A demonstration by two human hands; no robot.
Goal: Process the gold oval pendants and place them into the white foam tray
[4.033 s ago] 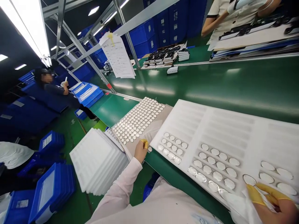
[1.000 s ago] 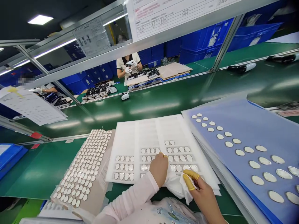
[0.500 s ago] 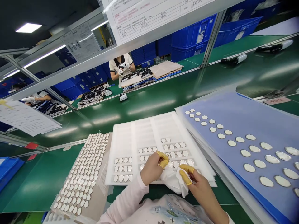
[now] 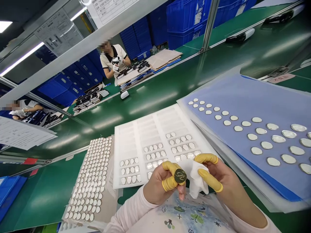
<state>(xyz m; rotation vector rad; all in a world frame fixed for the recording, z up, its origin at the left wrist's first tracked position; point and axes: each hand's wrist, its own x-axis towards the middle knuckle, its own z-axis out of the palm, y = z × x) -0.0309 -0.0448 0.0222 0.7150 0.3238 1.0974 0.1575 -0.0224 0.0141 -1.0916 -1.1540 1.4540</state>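
Observation:
Between yellow-covered fingertips, my left hand (image 4: pixel 161 181) pinches a small round dark disc (image 4: pixel 180 176) with a raised gold-coloured letter-like mark. Close beside it, my right hand (image 4: pixel 216 171), also in yellow finger cots, grips a crumpled white cloth (image 4: pixel 194 176). Both hands are over the near edge of a white foam tray (image 4: pixel 126 129), whose slots hold rows of round white-faced pieces (image 4: pixel 130 170). Some of those rows are hidden behind my hands.
Many white oval pieces lie on a cardboard sheet (image 4: pixel 107 191) at left. More are spread on a blue sheet (image 4: pixel 218 94) at right. A metal frame post (image 4: pixel 209 26) crosses the green bench (image 4: pixel 145 106). A co-worker (image 4: pixel 114 61) in white gloves handles a dark part opposite.
My left hand has come lower and nearer, turning the disc so its marked face shows. My right hand has risen slightly and moved right with the cloth. The camera view has shifted.

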